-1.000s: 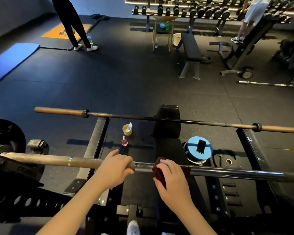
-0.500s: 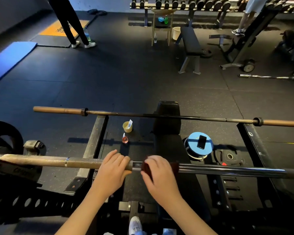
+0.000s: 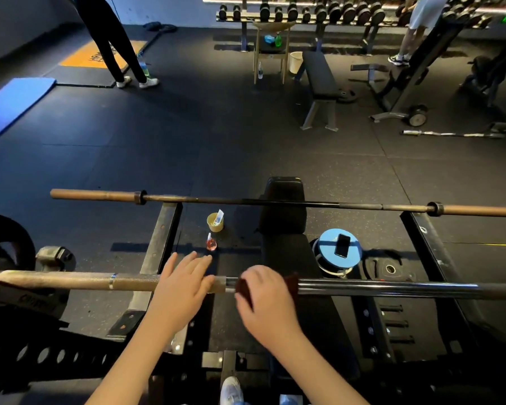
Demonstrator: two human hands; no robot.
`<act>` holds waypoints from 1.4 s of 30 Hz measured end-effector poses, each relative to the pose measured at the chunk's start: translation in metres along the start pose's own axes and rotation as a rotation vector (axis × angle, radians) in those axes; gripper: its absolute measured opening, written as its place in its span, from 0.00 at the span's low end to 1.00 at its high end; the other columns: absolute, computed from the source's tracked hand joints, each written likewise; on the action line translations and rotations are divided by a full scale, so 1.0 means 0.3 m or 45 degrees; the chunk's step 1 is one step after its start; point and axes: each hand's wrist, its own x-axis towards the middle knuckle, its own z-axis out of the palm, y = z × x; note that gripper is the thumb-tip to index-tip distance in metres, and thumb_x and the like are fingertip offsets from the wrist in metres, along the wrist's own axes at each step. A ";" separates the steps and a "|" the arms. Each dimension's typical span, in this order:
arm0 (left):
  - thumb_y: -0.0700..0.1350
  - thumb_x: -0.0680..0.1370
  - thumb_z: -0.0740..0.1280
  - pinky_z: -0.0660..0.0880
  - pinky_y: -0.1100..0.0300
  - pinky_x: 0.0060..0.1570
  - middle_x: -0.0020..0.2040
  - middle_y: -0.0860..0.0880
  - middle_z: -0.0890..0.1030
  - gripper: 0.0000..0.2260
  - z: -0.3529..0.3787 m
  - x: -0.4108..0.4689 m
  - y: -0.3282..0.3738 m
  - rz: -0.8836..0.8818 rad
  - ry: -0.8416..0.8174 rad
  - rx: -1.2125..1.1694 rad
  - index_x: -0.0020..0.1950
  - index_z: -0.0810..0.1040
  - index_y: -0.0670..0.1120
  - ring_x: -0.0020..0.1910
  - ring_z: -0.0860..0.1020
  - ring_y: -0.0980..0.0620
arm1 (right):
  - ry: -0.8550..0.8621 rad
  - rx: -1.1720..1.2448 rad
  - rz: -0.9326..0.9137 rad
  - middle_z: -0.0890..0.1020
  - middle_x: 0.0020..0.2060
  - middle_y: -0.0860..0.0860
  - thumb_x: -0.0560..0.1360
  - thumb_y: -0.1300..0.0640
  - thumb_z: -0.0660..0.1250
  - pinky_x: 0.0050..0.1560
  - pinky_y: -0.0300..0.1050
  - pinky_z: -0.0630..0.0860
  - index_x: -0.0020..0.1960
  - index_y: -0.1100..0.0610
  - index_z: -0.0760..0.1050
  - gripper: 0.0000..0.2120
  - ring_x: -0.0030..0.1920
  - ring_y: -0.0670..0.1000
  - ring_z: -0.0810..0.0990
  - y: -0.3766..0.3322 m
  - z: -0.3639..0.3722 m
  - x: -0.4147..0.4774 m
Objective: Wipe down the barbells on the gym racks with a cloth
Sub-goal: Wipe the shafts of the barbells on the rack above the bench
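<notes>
A near barbell (image 3: 392, 288) lies across the rack in front of me, rusty and knurled on the left, dark and shiny on the right. My left hand (image 3: 184, 283) rests on it with the fingers straightened out over the top. Just to its right, my right hand (image 3: 263, 296) grips a dark red cloth (image 3: 291, 285) wrapped round the bar. A second, thinner barbell (image 3: 275, 202) sits on the far hooks, beyond the bench.
A black bench (image 3: 284, 223) runs under both bars. On the floor are a pink spray bottle (image 3: 211, 243), a yellow cup (image 3: 215, 222) and a blue round stool (image 3: 338, 248) with a phone on it. A weight plate (image 3: 9, 247) loads the near bar's left end. People stand far back.
My right hand slid the cloth leftward along the near bar, toward my left hand. My left hand's fingers uncurled from their grip and now lie straight over the bar.
</notes>
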 end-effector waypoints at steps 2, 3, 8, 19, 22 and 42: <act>0.57 0.80 0.47 0.55 0.48 0.72 0.63 0.52 0.79 0.26 0.006 -0.005 0.004 0.002 -0.034 0.054 0.66 0.77 0.49 0.68 0.73 0.51 | -0.062 -0.020 -0.081 0.75 0.61 0.47 0.77 0.50 0.65 0.69 0.42 0.65 0.63 0.52 0.74 0.16 0.64 0.46 0.72 -0.034 0.020 0.008; 0.56 0.80 0.48 0.58 0.48 0.71 0.60 0.52 0.81 0.25 0.017 -0.010 -0.001 0.022 -0.002 0.087 0.63 0.79 0.48 0.65 0.76 0.51 | -0.094 -0.011 -0.077 0.75 0.62 0.47 0.77 0.50 0.65 0.69 0.40 0.61 0.64 0.52 0.73 0.16 0.65 0.46 0.70 -0.028 0.010 0.007; 0.55 0.80 0.50 0.60 0.48 0.68 0.56 0.52 0.83 0.22 0.006 -0.011 0.015 -0.025 0.045 0.057 0.60 0.81 0.49 0.61 0.78 0.50 | 0.006 -0.033 0.126 0.74 0.63 0.44 0.77 0.49 0.65 0.69 0.39 0.64 0.63 0.50 0.73 0.16 0.65 0.42 0.69 0.099 -0.041 -0.062; 0.55 0.80 0.49 0.61 0.49 0.69 0.57 0.53 0.82 0.23 0.008 -0.014 0.014 -0.037 0.055 -0.019 0.61 0.81 0.49 0.62 0.77 0.51 | -0.008 -0.081 0.014 0.76 0.60 0.45 0.74 0.50 0.66 0.65 0.41 0.66 0.60 0.50 0.76 0.16 0.62 0.44 0.72 0.070 -0.006 -0.049; 0.55 0.80 0.49 0.66 0.46 0.67 0.56 0.53 0.83 0.24 0.004 -0.015 0.025 -0.054 0.072 -0.033 0.60 0.81 0.49 0.62 0.78 0.51 | 0.184 -0.082 0.222 0.78 0.57 0.47 0.73 0.52 0.68 0.63 0.47 0.74 0.58 0.52 0.77 0.13 0.61 0.47 0.75 0.109 -0.014 -0.086; 0.60 0.77 0.65 0.73 0.61 0.55 0.53 0.57 0.77 0.18 -0.038 0.112 0.157 0.158 -0.544 0.029 0.63 0.72 0.55 0.50 0.76 0.58 | 0.188 -0.020 0.209 0.77 0.60 0.46 0.76 0.54 0.68 0.67 0.40 0.65 0.60 0.53 0.76 0.13 0.64 0.45 0.71 0.161 -0.060 -0.108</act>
